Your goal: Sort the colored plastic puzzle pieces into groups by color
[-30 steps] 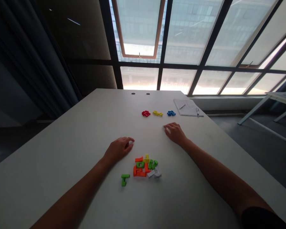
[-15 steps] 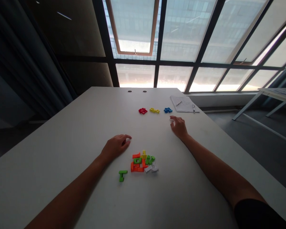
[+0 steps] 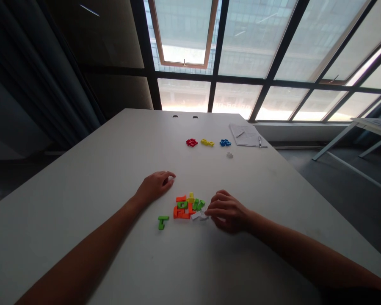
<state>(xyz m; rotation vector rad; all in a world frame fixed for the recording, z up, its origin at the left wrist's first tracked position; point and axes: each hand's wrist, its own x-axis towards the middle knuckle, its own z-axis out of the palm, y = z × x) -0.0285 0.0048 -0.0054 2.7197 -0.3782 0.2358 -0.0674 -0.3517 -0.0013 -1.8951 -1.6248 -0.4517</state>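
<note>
A small pile on the white table holds plastic letter-like pieces: orange pieces [image 3: 182,213], green pieces [image 3: 198,205], a yellow piece [image 3: 191,197] and white pieces [image 3: 196,216]. My right hand [image 3: 229,212] is at the pile's right side, fingertips at the white pieces, fingers bent and apart; no piece shows in its grasp. My left hand [image 3: 155,186] rests on the table behind and left of the pile, thumb and index finger apart, holding nothing. A green T-shaped piece [image 3: 162,222] lies alone left of the pile.
Farther back lie a red cluster [image 3: 191,142], a yellow cluster [image 3: 207,142] and a blue cluster [image 3: 225,142] in a row. A single white piece [image 3: 230,155] sits before the blue ones. Paper sheets [image 3: 246,135] with pens lie at the right edge.
My right hand has come back from near the blue cluster to the pile's right side. A white piece now shows where it was. My left hand stays in place.
</note>
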